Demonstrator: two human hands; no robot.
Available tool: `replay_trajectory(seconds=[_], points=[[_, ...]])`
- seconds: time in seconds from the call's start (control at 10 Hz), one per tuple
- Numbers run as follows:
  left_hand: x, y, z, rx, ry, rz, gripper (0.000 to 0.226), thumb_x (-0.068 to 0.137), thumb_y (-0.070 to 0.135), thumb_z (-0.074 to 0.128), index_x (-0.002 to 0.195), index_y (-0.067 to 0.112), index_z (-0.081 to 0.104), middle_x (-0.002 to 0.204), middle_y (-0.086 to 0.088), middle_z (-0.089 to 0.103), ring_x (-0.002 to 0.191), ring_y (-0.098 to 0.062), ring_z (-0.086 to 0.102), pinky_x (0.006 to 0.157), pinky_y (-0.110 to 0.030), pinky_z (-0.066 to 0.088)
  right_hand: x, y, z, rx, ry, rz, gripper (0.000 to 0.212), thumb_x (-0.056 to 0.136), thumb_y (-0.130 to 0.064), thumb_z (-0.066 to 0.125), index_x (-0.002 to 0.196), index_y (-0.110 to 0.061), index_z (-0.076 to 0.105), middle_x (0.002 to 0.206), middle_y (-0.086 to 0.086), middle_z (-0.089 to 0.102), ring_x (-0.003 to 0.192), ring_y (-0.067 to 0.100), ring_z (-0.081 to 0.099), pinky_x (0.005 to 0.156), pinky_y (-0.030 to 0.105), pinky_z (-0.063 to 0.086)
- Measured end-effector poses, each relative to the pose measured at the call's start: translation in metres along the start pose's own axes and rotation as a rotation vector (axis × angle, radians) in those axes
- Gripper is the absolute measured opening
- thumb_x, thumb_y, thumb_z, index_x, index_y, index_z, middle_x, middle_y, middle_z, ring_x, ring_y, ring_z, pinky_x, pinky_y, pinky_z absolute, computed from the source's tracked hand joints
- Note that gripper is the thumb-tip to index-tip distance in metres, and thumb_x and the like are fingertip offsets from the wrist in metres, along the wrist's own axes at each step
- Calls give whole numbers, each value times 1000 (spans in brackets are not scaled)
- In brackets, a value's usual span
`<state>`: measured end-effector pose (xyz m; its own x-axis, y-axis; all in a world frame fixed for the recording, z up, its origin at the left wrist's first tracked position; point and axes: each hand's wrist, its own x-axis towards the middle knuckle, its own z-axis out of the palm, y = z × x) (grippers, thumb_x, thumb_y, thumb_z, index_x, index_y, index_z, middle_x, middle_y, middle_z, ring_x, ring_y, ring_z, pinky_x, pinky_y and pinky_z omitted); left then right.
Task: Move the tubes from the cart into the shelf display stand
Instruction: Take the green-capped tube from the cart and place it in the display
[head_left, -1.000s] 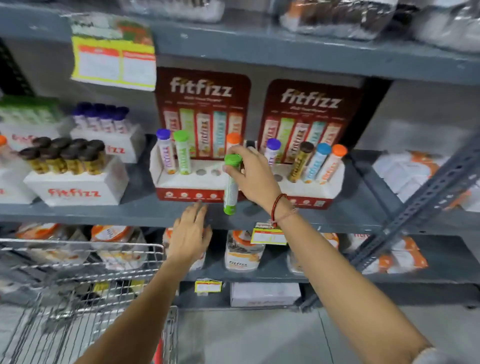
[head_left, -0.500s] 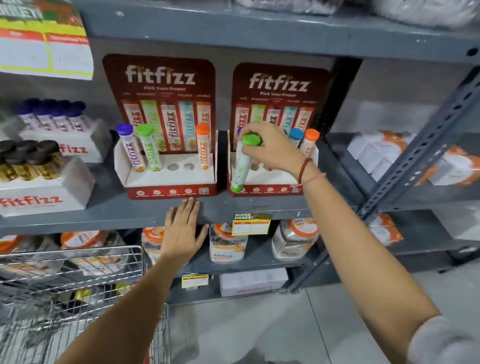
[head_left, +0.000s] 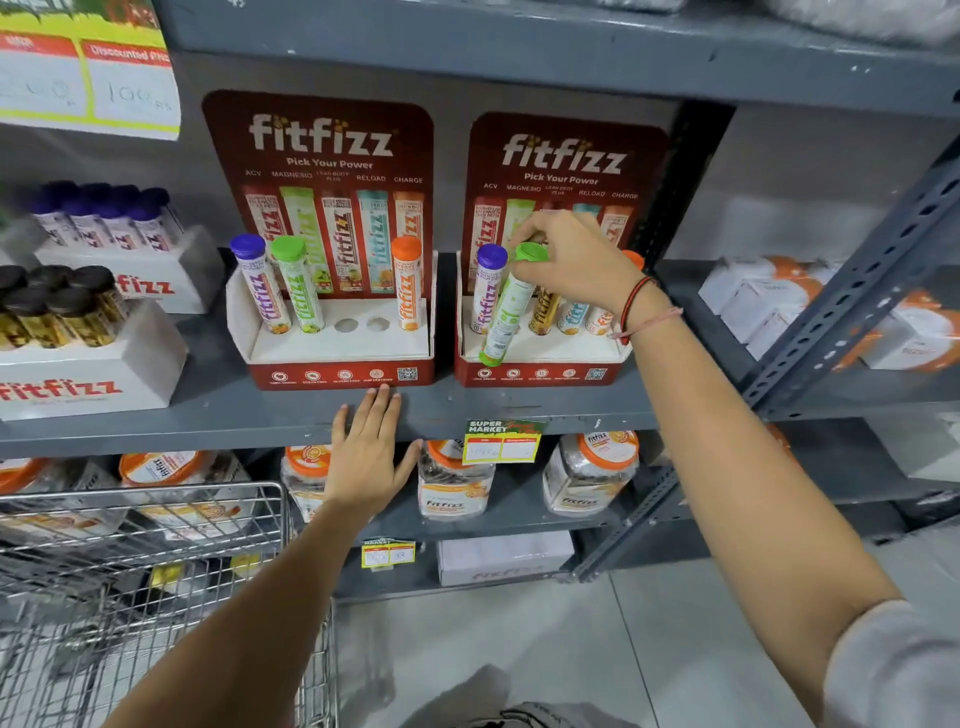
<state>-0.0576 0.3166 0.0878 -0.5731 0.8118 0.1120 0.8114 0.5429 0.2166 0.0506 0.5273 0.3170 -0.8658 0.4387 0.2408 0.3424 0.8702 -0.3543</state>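
My right hand (head_left: 574, 260) grips a green-capped tube (head_left: 506, 312) by its cap, tilted, its bottom end over the front of the right red display stand (head_left: 540, 371). That stand holds a purple-capped tube (head_left: 485, 293) and other tubes partly hidden behind my hand. The left display stand (head_left: 340, 366) carries a purple-capped tube (head_left: 260, 283), a green-capped tube (head_left: 298, 286), an orange-capped tube (head_left: 407, 283) and two vacant holes (head_left: 361, 325). My left hand (head_left: 369, 457) lies flat with fingers apart against the shelf's front edge. The wire cart (head_left: 156, 571) is at lower left.
White fitfizz boxes with dark-capped tubes (head_left: 57, 306) and purple-capped tubes (head_left: 104, 218) stand on the shelf at left. Jars (head_left: 589, 470) sit on the shelf below. A slanted metal upright (head_left: 841, 306) crosses on the right. Price tags (head_left: 501, 441) hang from the shelf edge.
My right hand carried the green-capped tube from the left stand across to the right stand and lowered it beside the purple-capped tube. The view shifted right. My left hand stayed on the shelf edge.
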Motion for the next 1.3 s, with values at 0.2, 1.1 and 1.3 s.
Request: replay_trajectory(seconds=[0.2, 1.1, 1.3], points=[[0, 0, -1, 11, 12, 6, 92, 81, 66, -12, 141, 7, 27, 150, -16, 31, 140, -29, 23, 114, -52, 15, 10, 5, -15, -43, -136, -22, 31, 78, -8, 63, 109, -8, 64, 65, -14, 45, 64, 1, 40, 69, 24, 39], [0, -1, 0, 17, 23, -1, 91, 80, 66, -14, 142, 11, 25, 151, -13, 29, 141, -28, 21, 115, -48, 12, 52, 29, -25, -142, -316, -56, 38, 72, 10, 61, 105, -8, 66, 117, 12, 62, 107, 29, 57, 93, 46, 49], [0, -1, 1, 25, 21, -1, 91, 79, 66, -15, 143, 12, 22, 153, -12, 26, 142, -27, 19, 115, -47, 10, 54, 30, -15, -162, -382, -45, 41, 70, 5, 70, 109, -8, 64, 118, 12, 62, 109, 27, 56, 95, 42, 49]])
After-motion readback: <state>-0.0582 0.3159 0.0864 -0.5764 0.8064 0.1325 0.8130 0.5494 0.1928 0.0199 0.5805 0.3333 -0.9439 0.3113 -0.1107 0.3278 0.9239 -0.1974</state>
